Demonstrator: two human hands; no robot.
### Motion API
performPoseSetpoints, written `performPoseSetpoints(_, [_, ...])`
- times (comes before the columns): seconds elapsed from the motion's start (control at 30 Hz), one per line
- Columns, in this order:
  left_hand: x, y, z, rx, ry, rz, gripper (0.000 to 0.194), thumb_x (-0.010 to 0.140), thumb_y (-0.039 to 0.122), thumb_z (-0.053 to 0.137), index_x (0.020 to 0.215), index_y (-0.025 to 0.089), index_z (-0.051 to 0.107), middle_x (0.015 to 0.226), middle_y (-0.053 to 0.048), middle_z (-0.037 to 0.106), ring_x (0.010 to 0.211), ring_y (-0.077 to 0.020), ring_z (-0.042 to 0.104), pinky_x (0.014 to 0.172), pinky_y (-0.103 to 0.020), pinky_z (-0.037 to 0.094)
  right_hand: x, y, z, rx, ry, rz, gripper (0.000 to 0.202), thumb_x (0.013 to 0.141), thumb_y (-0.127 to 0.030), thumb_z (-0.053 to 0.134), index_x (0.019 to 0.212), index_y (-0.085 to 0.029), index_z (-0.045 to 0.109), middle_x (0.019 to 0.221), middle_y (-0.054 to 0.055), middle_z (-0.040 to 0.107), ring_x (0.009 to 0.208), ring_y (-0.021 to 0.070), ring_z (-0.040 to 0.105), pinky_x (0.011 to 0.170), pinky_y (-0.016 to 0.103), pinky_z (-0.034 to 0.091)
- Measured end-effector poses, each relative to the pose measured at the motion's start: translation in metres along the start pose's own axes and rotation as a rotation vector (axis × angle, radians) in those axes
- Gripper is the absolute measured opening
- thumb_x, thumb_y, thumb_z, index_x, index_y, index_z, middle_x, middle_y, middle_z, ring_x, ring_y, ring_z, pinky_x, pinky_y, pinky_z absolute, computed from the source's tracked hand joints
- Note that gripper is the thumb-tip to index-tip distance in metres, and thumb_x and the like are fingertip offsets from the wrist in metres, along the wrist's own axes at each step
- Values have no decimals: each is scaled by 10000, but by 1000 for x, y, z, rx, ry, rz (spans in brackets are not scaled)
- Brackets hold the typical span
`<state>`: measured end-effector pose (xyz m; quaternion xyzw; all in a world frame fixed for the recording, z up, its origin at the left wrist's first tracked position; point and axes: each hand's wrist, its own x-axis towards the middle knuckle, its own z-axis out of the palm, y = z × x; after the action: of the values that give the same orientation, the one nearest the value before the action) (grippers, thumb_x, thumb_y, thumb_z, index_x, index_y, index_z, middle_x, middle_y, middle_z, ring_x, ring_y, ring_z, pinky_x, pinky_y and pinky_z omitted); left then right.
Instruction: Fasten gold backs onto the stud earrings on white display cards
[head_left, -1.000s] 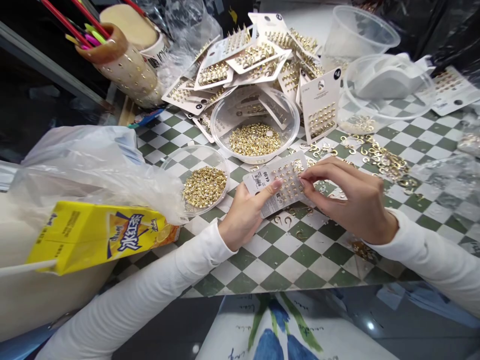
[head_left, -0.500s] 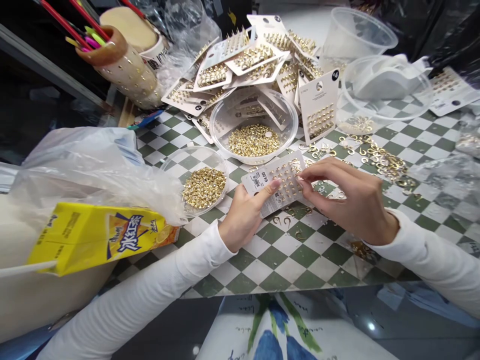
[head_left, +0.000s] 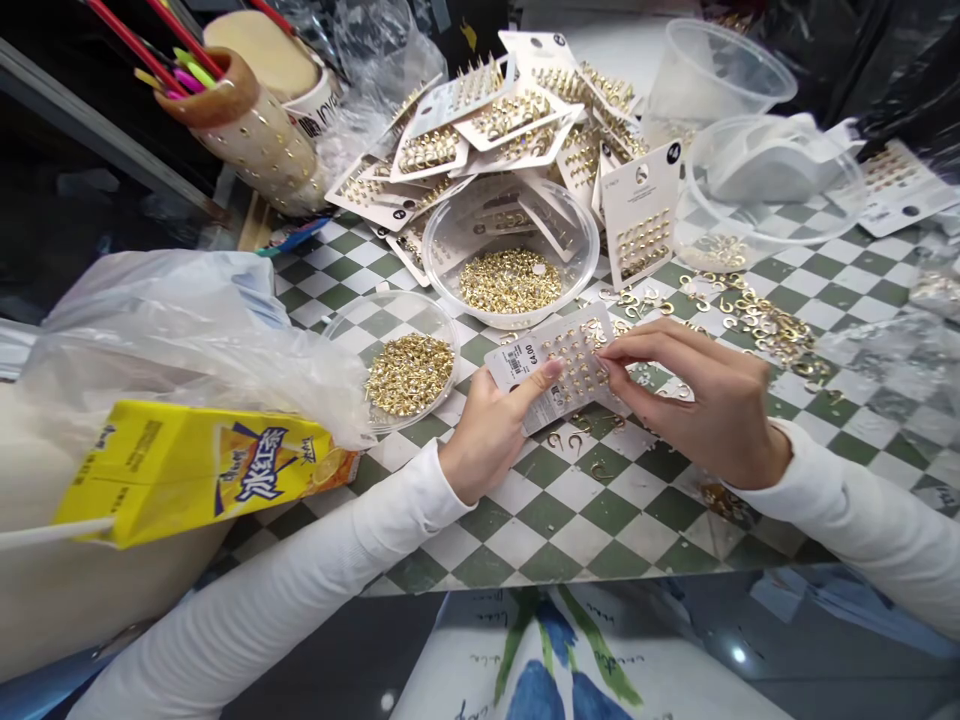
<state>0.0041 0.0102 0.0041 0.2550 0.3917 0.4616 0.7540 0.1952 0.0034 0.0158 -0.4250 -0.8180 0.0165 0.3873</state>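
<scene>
Card: the earring card [head_left: 559,365] stays just above the checkered table [head_left: 570,520], hardly shifted since a second ago
Left hand [head_left: 491,430]: grasping the card's label end
Right hand [head_left: 697,395]: fingertips pinched on a stud at the card's edge (same spot as before), so the work holds on that stud

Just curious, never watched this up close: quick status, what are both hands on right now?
Left hand grips the earring card from below. Right hand pinches at a stud on the card's right edge. Loose gold hooks scattered beside; nothing in the way.
</scene>
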Motion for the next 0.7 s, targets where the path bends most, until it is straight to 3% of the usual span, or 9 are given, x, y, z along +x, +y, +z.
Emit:
performPoseSetpoints(0.3, [0,-2,-1,24,58,-16,623,767,284,892,1328,209,630,1269,-98,755,1279,-321,654,1146,-520,471,-2,-1,1,-19,13,-17,248,904,-23,671,1033,-234,690,932,26,769,840,188,756,796,322,632])
performPoseSetpoints(0.53, [-1,-7,-4,46,135,-51,551,775,290,888,1249,204,622,1273,-97,741,1310,-323,635,1165,-556,452,-3,-2,3,-127,-45,-68,198,932,-19,637,1062,-166,662,943,76,758,840,185,741,790,321,631])
performPoseSetpoints(0.7, [-1,-5,-2,51,124,-44,543,781,275,881,1256,203,628,1284,-97,741,1315,-326,632,1166,-550,460,-2,-2,1,-98,-53,-48,193,939,-21,629,1056,-172,659,952,73,757,848,182,739,783,316,621])
